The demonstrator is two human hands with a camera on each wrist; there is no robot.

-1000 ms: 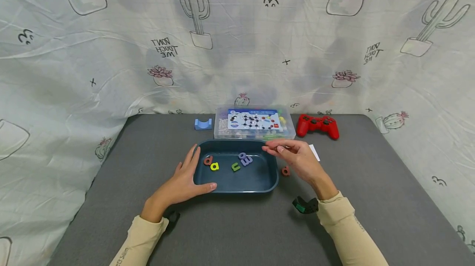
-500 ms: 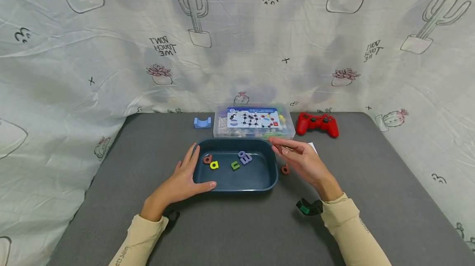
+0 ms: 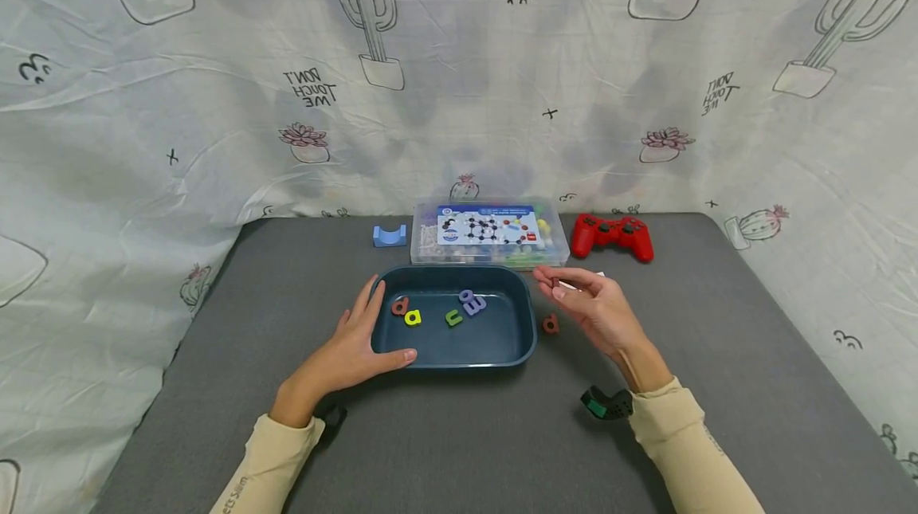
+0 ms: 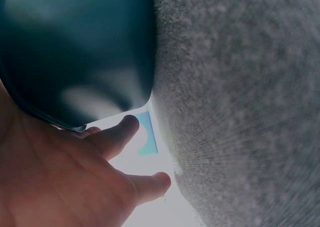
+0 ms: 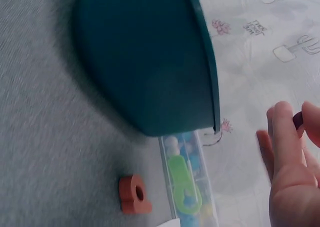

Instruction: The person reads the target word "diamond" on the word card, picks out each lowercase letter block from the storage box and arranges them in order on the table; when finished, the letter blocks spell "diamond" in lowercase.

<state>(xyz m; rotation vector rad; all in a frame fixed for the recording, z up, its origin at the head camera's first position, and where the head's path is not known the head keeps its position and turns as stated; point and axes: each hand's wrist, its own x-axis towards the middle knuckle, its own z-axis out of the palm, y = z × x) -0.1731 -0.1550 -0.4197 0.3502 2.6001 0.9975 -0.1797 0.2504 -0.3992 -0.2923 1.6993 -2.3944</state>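
In the head view a dark blue tray [image 3: 495, 347] holds several letter pieces: a red-brown one [image 3: 400, 306], a yellow one [image 3: 412, 318], a green one [image 3: 454, 318] and purple ones [image 3: 473, 304]. My left hand [image 3: 351, 347] rests on the tray's left end, fingers straight and spread along the side, thumb over the front rim. My right hand [image 3: 595, 307], raised just past the right rim, pinches a small dark reddish piece [image 5: 298, 120] between thumb and finger; its shape is mostly hidden. Another red-brown letter [image 3: 550, 324] lies on the table right of the tray.
Behind the tray sits a clear plastic box [image 3: 488, 231] with a molecule picture on its label. A small blue cradle-shaped block [image 3: 390, 237] is left of it, a red game controller [image 3: 612, 237] right. A white paper [image 5: 169, 223] is partly hidden near my right hand.
My right hand has moved right, from over the tray's right rim to just beyond it, still pinching the small reddish piece. My left hand and the letters in the tray have stayed put.
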